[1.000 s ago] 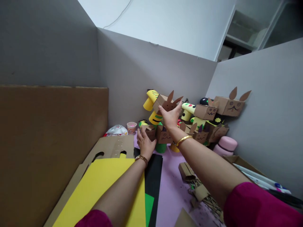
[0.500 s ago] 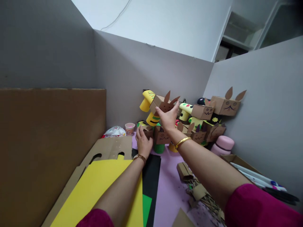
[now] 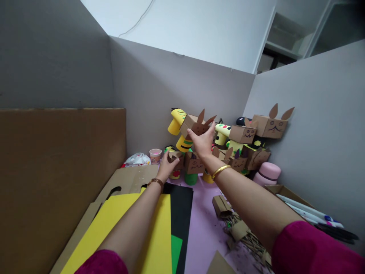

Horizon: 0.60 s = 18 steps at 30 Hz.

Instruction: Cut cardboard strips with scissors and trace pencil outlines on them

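My right hand [image 3: 203,142] grips the box head of a yellow paper animal [image 3: 179,115], thumb on one side and fingers on the other. This animal has tube legs, black stripes and brown ears, and is raised at the back above other animals. Lower down, my left hand [image 3: 167,166] is closed on the left side of a smaller cardboard animal's box head [image 3: 176,155], with the thumb across its front. A red flower shows on that animal's body below. Close by on the right stands a green-legged animal with a drawn face [image 3: 195,163].
More cardboard animals [image 3: 242,134] are stacked at the back right, near a pink bottle [image 3: 267,174] and a box of pens [image 3: 299,207]. Yellow sheets [image 3: 114,224] and black paper [image 3: 182,201] lie left. Cardboard scraps [image 3: 242,232] litter the purple table [image 3: 199,224]. A paper cup [image 3: 155,156] stands behind.
My left hand has shifted left and slightly towards me, from the front of the small animal's head to its left side, uncovering its flower. My right hand keeps its hold.
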Tool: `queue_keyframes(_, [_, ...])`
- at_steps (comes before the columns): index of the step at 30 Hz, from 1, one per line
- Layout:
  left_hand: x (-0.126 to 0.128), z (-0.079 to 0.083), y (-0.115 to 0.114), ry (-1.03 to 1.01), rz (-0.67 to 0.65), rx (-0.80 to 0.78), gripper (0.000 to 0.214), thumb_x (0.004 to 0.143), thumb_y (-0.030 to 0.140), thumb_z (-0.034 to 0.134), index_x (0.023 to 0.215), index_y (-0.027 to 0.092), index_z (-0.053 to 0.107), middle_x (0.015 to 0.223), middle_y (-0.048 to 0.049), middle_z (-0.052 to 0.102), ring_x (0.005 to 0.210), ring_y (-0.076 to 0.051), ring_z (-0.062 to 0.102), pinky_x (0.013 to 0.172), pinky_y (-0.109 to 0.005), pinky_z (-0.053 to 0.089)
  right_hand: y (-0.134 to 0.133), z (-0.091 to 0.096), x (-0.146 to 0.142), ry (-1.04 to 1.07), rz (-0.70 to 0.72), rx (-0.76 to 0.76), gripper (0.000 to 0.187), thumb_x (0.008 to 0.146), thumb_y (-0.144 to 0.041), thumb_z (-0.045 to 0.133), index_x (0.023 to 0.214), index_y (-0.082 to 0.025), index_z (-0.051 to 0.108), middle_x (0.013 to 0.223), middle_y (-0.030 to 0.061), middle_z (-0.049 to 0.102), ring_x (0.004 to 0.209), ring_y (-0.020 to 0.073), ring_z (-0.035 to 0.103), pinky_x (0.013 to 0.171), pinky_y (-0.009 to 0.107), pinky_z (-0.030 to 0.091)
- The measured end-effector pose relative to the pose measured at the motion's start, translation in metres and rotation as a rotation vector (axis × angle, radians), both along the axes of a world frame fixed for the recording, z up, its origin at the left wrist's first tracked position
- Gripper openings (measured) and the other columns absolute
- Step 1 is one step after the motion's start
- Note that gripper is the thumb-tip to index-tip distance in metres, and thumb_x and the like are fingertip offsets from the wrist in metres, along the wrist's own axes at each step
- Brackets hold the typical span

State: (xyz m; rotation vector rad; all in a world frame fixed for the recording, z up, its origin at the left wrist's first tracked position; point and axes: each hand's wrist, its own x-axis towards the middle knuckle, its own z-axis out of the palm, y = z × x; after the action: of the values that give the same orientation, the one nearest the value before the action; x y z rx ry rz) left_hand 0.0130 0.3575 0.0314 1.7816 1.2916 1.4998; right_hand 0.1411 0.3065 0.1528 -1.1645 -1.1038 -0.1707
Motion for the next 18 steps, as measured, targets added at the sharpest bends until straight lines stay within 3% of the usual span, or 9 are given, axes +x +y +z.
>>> queue_keyframes(7, [-0.012, -0.002, 0.004, -0.104, -0.272, -0.018, 0.037, 0.086, 0.031, 0.056, 0.119, 0.017, 0.051, 0.119, -0.0088, 0.056, 0.101, -0.022, 0.058, 0.083, -0.045, 0.049, -0.001, 0.001, -0.001, -0.001, -0.004, -0.009, 0.102, 0.06, -0.034, 0.074, 0.139, -0.003, 0.017, 0.141, 0.026, 0.033, 0.131, 0.0311, 0.03, 0.105, 0.044, 0.028])
queue_keyframes(13, [0.001, -0.008, 0.001, -0.177, -0.313, 0.027, 0.038, 0.085, 0.031, 0.056, 0.121, 0.018, 0.05, 0.125, -0.0093, 0.052, 0.108, -0.025, 0.054, 0.088, -0.048, 0.046, 0.0, -0.001, -0.007, -0.017, -0.013, -0.02, 0.105, 0.06, -0.032, 0.076, 0.138, 0.004, 0.017, 0.139, 0.0282, 0.035, 0.13, 0.0319, 0.031, 0.106, 0.04, 0.029])
queue_keyframes(18, [0.002, -0.017, -0.003, -0.253, -0.293, 0.05, 0.043, 0.084, 0.03, 0.057, 0.125, 0.02, 0.047, 0.133, -0.0099, 0.045, 0.117, -0.028, 0.047, 0.095, -0.053, 0.039, 0.004, -0.006, -0.013, -0.039, -0.006, -0.039, 0.105, 0.059, -0.034, 0.076, 0.138, 0.003, 0.018, 0.138, 0.0275, 0.037, 0.129, 0.0324, 0.032, 0.105, 0.041, 0.03])
